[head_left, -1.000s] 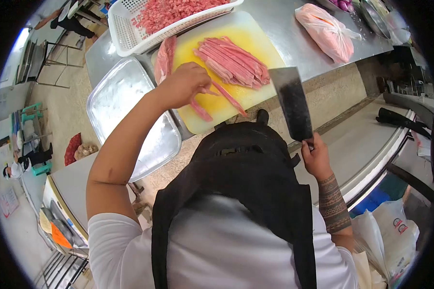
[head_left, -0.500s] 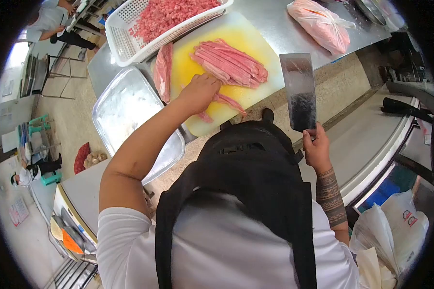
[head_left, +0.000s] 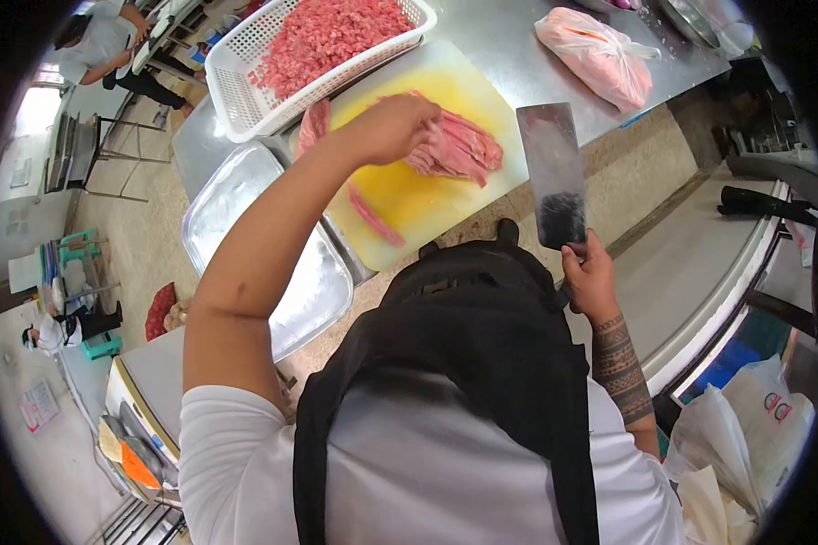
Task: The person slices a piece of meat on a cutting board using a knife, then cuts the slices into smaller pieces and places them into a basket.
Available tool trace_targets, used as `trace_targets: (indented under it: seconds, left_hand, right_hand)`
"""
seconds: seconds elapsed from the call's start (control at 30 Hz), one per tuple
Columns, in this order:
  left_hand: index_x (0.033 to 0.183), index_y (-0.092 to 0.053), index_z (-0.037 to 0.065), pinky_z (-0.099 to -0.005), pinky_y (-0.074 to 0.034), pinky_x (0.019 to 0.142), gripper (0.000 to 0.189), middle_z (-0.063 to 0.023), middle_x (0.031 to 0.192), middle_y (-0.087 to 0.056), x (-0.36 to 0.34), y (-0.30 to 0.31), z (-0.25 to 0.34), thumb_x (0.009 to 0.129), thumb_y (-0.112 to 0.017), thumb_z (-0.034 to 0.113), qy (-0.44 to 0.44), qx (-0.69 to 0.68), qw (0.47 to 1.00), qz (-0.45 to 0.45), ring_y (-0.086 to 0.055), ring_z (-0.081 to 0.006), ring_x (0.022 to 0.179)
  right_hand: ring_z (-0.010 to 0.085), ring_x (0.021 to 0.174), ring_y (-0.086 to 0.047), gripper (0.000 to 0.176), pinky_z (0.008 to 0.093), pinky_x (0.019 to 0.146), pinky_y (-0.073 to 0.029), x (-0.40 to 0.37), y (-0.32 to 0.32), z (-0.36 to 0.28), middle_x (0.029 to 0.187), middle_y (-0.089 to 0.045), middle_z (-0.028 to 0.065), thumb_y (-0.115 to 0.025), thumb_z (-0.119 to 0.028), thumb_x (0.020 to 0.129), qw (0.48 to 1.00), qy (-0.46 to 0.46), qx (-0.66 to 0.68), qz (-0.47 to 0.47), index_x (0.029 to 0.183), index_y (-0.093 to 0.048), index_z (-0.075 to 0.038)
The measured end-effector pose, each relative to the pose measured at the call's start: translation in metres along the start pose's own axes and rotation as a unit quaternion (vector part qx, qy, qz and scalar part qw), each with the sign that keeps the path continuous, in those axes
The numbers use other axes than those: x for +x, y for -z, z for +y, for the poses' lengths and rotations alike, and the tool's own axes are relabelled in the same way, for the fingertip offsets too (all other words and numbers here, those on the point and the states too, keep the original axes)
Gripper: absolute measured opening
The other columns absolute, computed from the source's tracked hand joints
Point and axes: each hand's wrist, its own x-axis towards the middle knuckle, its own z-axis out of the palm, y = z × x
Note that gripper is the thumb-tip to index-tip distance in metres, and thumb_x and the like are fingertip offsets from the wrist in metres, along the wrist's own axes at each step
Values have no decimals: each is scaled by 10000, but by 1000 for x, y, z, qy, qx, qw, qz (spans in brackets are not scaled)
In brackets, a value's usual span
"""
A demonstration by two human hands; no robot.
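My left hand is over the left end of a pile of pink meat strips, its fingers closed on strips there; the fingertips are partly hidden. The pile lies on a yellow-stained white cutting board. One loose meat strip rests nearer to me on the board. Partly behind my forearm, a thicker piece of meat sits at the board's left edge. My right hand grips the handle of a cleaver, its broad blade pointing away from me, to the right of the board and apart from it.
A white perforated basket of diced meat stands behind the board. To the left lies a shallow metal tray. A tied plastic bag of meat is at the back right. Another person works at the far left.
My left hand has moved up from the board's near part onto the pile, bringing a strip along. The pile looks less even. My right hand and cleaver have barely shifted.
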Motion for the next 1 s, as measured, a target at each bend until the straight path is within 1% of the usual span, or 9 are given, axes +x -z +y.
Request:
trace_targets:
  seconds: [0.1,0.2,0.3,0.4,0.47,0.67,0.77,0.87,1.0]
  left_hand:
    - [1135,-688,54,-486,-494,997,263,-146,1148,-692,14,-11,-34,882,-755,79,1,53,999,2,-618,-388,1140]
    - [1157,-697,73,-484,-481,1019,277,-133,1154,-687,3,-28,-41,883,-740,67,15,97,982,160,-613,-387,1136]
    - [1152,-709,81,-487,-473,1030,268,-133,1143,-687,-40,-22,-26,886,-729,69,75,112,971,198,-618,-385,1124]
    - [1136,-721,77,-492,-467,1037,268,-135,1133,-685,-100,-34,-5,870,-705,51,201,64,975,73,-613,-383,1133]
    - [1118,-729,71,-488,-467,1039,282,-119,1166,-694,-136,-50,9,841,-689,36,179,89,980,-5,-605,-368,1164]
    - [1112,-733,70,-465,-461,1010,272,-73,1141,-717,-163,-111,42,852,-663,109,141,223,956,130,-616,-298,1120]
    - [1083,-720,58,-476,-440,1054,241,-88,1102,-717,-138,-107,52,860,-677,137,262,178,945,80,-627,-306,1134]
    - [1055,-706,31,-451,-487,993,170,-111,1069,-717,-115,-112,59,910,-674,114,306,135,896,293,-667,-312,1033]
    - [1117,-659,-4,-345,-540,825,149,-100,1022,-726,-82,-98,96,988,-649,69,398,-172,765,476,-701,-218,901]
  right_hand:
    - [275,976,-749,245,376,799,-571,14,-3,-1,1013,-737,204,-640,-112,1006,999,4,-8,-36,1215,-611,13]
    - [275,967,-746,255,372,799,-570,27,-4,-2,1003,-733,199,-639,-101,1002,996,46,25,-67,1228,-610,14]
    - [280,958,-744,249,376,802,-567,48,-1,-10,994,-727,196,-631,-87,1000,988,42,12,-147,1226,-606,14]
    - [328,920,-744,228,414,799,-567,73,-1,-20,976,-724,208,-617,-85,993,965,18,-44,-256,1201,-608,8]
    - [389,890,-727,248,468,800,-559,90,-11,-15,964,-722,226,-613,-106,986,950,131,-82,-271,1210,-596,-1]
    - [509,928,-682,263,606,810,-515,121,-35,-60,957,-708,283,-606,-164,985,877,252,-240,-332,1176,-517,-7]
    - [519,922,-674,246,607,814,-516,133,-47,-72,921,-694,304,-590,-132,981,860,296,-263,-321,1154,-498,17]
    - [514,937,-681,237,616,825,-522,141,-54,-79,937,-697,313,-558,-102,963,842,311,-293,-330,1153,-496,25]
    - [505,977,-689,238,605,861,-534,141,-55,-82,991,-704,318,-534,-82,946,832,303,-304,-350,1156,-508,27]
